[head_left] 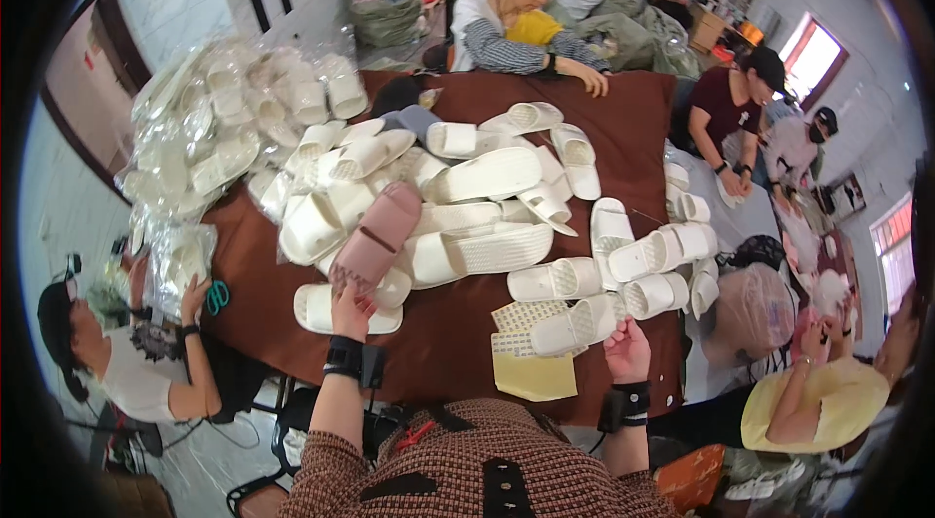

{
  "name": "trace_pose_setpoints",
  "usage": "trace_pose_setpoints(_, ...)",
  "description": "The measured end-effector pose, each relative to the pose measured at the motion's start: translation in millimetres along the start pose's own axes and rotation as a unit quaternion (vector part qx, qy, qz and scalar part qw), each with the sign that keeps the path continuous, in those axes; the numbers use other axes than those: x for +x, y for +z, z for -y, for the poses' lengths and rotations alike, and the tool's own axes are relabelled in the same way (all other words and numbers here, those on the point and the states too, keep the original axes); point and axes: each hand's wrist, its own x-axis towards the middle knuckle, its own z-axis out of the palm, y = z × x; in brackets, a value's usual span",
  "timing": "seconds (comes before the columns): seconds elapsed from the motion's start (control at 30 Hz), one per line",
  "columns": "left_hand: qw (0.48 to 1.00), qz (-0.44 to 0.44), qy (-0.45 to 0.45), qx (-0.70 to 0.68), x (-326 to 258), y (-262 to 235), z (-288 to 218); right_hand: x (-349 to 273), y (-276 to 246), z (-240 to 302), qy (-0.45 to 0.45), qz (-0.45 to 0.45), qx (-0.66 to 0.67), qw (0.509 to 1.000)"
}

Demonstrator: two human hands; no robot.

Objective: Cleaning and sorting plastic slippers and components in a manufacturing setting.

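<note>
Left hand (353,309) grips pink slipper (378,234) at near edge of loose white pile (492,172); right hand (626,352), fingers drawn in, is at white slipper (570,328), hold unclear; bagged slippers (226,94), far left, look done; many loose ones seem left.

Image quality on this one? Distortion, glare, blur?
Head view: fisheye bowing toward a black rim; the window at upper right blown out; glare on the plastic around the bagged slippers; left hand, right hand and pink slipper reasonably clear; far background small, fine detail hard to make out.
</note>
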Motion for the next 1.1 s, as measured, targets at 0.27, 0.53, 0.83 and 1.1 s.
trace_pose_setpoints(0.27, 0.955, 0.016, 0.206, 0.215, 3, 9, -12, 13, 27, -11, -0.013, 0.016, -0.015, 1.000)
trace_pose_setpoints(0.53, 0.966, 0.052, 0.169, 0.191, -28, 47, -28, -9, 76, -34, 0.028, 0.070, -0.095, 0.993)
trace_pose_setpoints(0.83, 0.965, 0.205, 0.133, 0.097, -79, 56, -59, -6, 56, -38, 0.041, 0.116, -0.193, 0.973)
trace_pose_setpoints(1.1, 0.924, 0.367, 0.021, 0.106, -122, 62, -30, -23, 110, -45, 0.064, 0.265, -0.182, 0.945)
